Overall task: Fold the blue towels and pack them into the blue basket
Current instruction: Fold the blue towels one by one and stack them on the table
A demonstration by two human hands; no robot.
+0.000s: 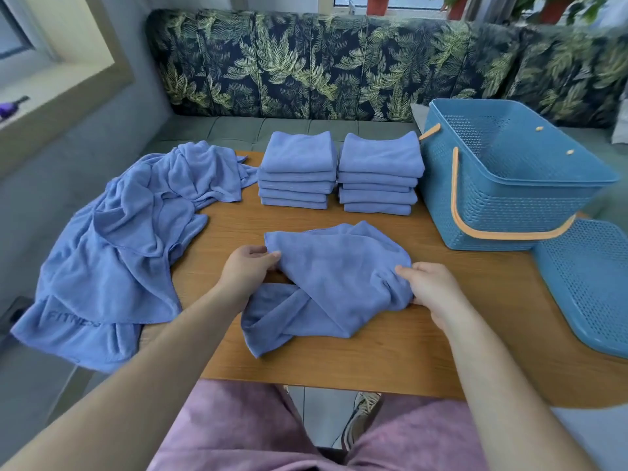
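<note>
Pink shorts (244,426), lower edge; above them your left hand (249,268) and right hand (433,288) each grasp a side of the rumpled blue towel (336,277), centre frame, on the table (390,351); left stack (297,171) and right stack (379,175) of folded towels above; blue basket (503,205), upper right.

Both bare forearms reach forward. The left hand (249,270) pinches one edge of the towel (339,277), fingers curled; the right hand (432,289) grips the opposite side.

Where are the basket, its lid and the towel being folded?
basket (509,205): head view, on its front wall.
lid (591,283): head view, middle of its perforated face.
towel (339,273): head view, middle of the cloth.
</note>
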